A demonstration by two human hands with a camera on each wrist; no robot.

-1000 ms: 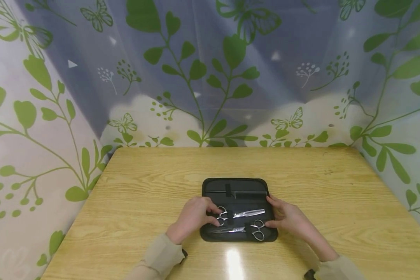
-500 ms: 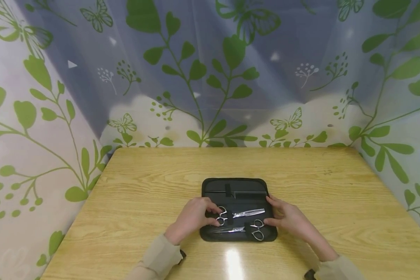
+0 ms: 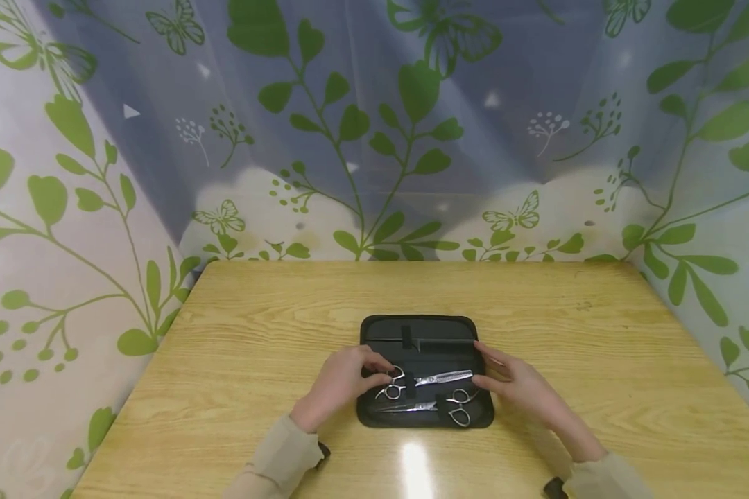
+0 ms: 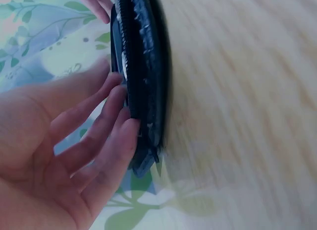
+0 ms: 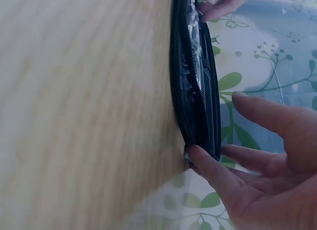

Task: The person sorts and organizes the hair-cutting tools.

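An unfolded black case (image 3: 433, 326) lies on the table in the head view. It holds a dark comb (image 3: 443, 344), toothed thinning scissors (image 3: 446, 377) and plain haircutting scissors (image 3: 415, 407). My left hand (image 3: 343, 381) is at the case's left side, its thumb and index finger by the upper ring of the thinning scissors. In the left wrist view its fingers (image 4: 130, 133) touch the case edge. At the right side, fingers of my right hand (image 3: 521, 391) touch the rim. The right thumb (image 5: 247, 103) stands apart from the case in the right wrist view.
The wooden table (image 3: 274, 305) extends around the case. A leaf-patterned curtain (image 3: 374, 138) hangs behind it and along both sides. Dark straps (image 3: 324, 454) show at both sleeve cuffs.
Both thumbs have moved up: the left one from the lower scissor ring toward the upper ring, the right one from beside the haircutting scissors' rings to near the thinning scissors' tip. The case stays put.
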